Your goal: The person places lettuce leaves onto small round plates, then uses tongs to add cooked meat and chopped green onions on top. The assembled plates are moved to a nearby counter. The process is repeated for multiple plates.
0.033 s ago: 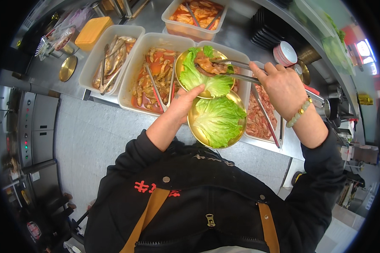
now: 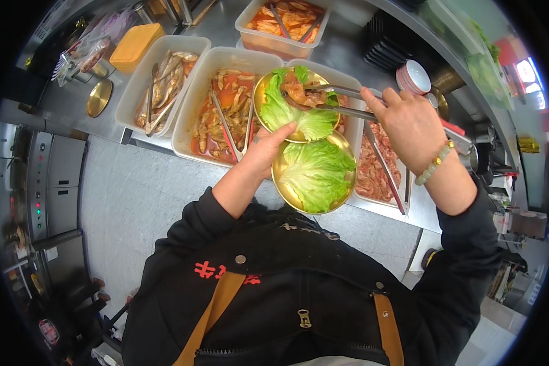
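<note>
My left hand (image 2: 264, 150) is closed on two gold metal plates, its thumb over their edges. The farther plate (image 2: 258, 100) bears lettuce (image 2: 278, 100) with pieces of marinated meat (image 2: 300, 96) on top. On the nearer plate (image 2: 281, 186) lies one broad lettuce leaf (image 2: 316, 172). My right hand (image 2: 409, 125) grips metal tongs (image 2: 357, 113) from the right, and their tips are at the meat over the farther plate. Whether the tips still pinch the meat is hard to see. Both plates are held above the front edge of the counter and partly cover a plastic tub behind them.
Plastic tubs with whole fish (image 2: 171, 76), meat in red sauce (image 2: 222, 116) and sliced raw meat (image 2: 375, 168) line the counter, tongs resting in them. Farther back stands a tub of orange marinated pieces (image 2: 280, 27). Stacked bowls (image 2: 415, 76) and black trays (image 2: 387, 43) are back right.
</note>
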{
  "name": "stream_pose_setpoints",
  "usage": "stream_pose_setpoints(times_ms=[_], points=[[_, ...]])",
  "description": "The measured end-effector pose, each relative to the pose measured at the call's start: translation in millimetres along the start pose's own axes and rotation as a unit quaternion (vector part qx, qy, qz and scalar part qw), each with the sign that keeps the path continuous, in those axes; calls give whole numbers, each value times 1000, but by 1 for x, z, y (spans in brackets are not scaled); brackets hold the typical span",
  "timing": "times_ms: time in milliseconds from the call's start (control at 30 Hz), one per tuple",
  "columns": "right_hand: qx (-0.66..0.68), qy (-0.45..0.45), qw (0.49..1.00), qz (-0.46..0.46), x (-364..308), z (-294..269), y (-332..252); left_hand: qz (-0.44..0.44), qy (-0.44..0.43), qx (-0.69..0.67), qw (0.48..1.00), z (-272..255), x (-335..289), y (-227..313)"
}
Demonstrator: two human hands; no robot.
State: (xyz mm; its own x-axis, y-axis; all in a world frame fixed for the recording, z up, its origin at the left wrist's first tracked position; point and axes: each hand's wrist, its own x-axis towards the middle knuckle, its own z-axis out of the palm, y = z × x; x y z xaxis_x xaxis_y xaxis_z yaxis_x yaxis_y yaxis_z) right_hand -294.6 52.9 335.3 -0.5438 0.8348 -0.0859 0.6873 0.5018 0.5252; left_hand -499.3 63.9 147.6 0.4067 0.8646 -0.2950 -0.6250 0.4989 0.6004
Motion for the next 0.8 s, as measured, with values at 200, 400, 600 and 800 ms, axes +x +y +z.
stream_pose_setpoints(times_ms=[200, 400, 600, 800], points=[[41, -5, 999, -24, 5, -28, 3, 32, -4, 11, 999, -20, 0, -2], [215, -59, 973, 62, -1, -34, 36, 63, 36, 9, 997, -40, -16, 12], [74, -153, 984, 58, 27, 85, 32, 114, 112, 46, 986, -56, -50, 27], [74, -111, 987, 86, 77, 183, 9, 80, 152, 26, 985, -60, -63, 20]])
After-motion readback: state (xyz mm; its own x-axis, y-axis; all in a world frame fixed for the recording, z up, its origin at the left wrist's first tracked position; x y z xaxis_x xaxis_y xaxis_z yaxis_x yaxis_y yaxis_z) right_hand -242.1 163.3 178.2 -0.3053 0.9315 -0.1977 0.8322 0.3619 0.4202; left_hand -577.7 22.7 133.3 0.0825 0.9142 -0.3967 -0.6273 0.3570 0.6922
